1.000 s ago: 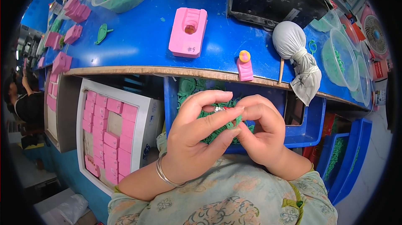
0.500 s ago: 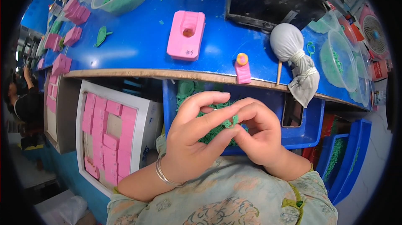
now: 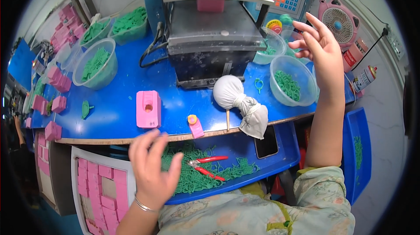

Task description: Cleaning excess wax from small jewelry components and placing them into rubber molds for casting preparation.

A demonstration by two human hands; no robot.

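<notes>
My left hand (image 3: 153, 169), slightly smeared, is open with fingers apart at the table's front edge. It holds nothing and is nearest a pink block mould (image 3: 142, 111) with a hollow. My right hand (image 3: 321, 45) is raised at the far right with fingers spread. Just off its fingertips is a small green piece (image 3: 286, 19); whether it is in the air or behind them I cannot tell. Beneath that hand stands a clear tub (image 3: 311, 87) of green wax-like pieces. Red-handled cutters (image 3: 211, 159) lie opened on green scraps (image 3: 186, 178) in a blue tray (image 3: 280, 158).
A press machine (image 3: 214, 45) stands at the table's back. Before it lie a white cloth-wrapped ball (image 3: 227, 91) and a small pink piece with a yellow top (image 3: 196, 129). More green-filled tubs (image 3: 107, 75) stand left. A phone (image 3: 266, 144) lies in the tray; a pink fan (image 3: 337, 23) is back right.
My hands have parted: the right swung up and far right, the left moved down-left and opened. The green bits between my fingers have left them. The view tilted up and right, uncovering the cutters.
</notes>
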